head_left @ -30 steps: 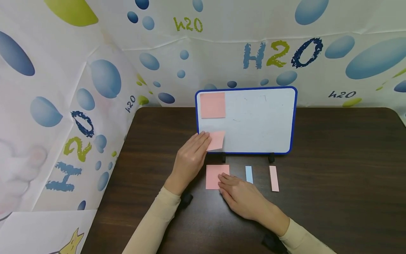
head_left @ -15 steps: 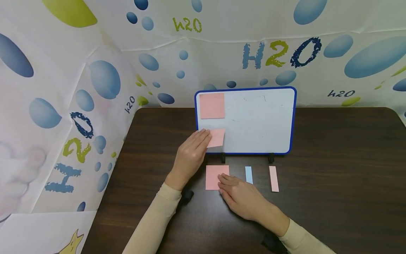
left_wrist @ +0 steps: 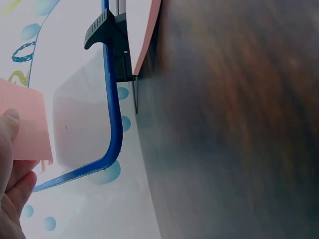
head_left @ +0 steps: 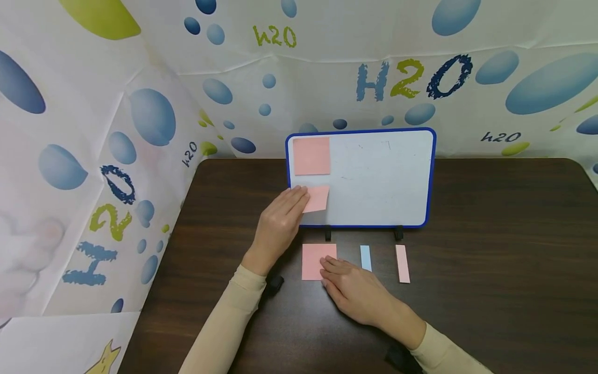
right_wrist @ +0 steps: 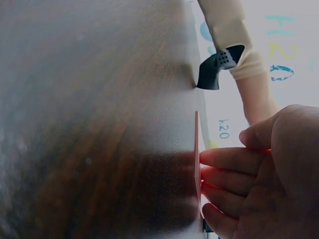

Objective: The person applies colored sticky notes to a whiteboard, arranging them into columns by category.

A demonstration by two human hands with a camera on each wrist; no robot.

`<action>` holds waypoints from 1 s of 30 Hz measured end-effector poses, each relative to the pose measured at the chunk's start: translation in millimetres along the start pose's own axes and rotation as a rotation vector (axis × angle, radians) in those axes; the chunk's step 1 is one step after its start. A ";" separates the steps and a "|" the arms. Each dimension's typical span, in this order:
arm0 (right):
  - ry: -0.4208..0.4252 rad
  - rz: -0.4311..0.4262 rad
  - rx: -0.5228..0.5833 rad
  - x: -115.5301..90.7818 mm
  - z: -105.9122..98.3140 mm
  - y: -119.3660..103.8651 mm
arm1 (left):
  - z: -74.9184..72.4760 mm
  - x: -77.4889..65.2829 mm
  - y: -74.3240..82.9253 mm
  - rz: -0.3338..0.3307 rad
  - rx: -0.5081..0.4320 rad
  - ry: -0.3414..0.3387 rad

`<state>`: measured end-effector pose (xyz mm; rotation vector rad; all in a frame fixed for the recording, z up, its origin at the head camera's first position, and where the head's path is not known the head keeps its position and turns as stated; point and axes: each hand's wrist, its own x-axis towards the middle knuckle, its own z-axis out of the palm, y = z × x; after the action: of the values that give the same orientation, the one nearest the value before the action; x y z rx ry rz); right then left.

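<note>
My left hand (head_left: 277, 223) pinches a pink sticky note (head_left: 318, 199) between thumb and fingers, in front of the lower left of a blue-framed whiteboard (head_left: 378, 192). In the left wrist view the thumb lies over the face of the note (left_wrist: 31, 124). Whether the note touches the board cannot be told. Another pink sticky note (head_left: 311, 156) is on the board's upper left corner. On the table, my right hand (head_left: 355, 291) rests its extended fingertips on the right part of a pink sticky note pad (head_left: 312, 262).
A narrow blue strip (head_left: 365, 257), partly behind the right hand, and a narrow pink strip (head_left: 403, 264) lie on the dark wooden table (head_left: 504, 259). Black feet (head_left: 398, 232) support the board's lower edge. A printed white curtain (head_left: 327, 78) hangs behind the table.
My left hand has moved slightly up along the board with the pinched sticky note. The right hand has stayed on the pad.
</note>
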<state>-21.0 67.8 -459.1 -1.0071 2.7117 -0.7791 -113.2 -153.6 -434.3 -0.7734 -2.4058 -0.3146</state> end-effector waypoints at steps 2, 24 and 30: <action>-0.001 0.001 0.002 -0.3 0.6 0.2 | 0.7 0.7 -0.4 0.000 0.003 -0.002; -0.017 0.003 0.003 -0.4 0.2 1.4 | 7.7 4.7 -4.3 0.009 0.009 0.003; -0.015 0.002 0.005 -0.3 0.4 1.6 | 9.3 4.9 -4.1 0.016 0.005 -0.015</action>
<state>-21.6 68.8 -460.3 -1.0054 2.6966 -0.7740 -123.1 -151.1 -439.0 -0.7945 -2.4124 -0.2975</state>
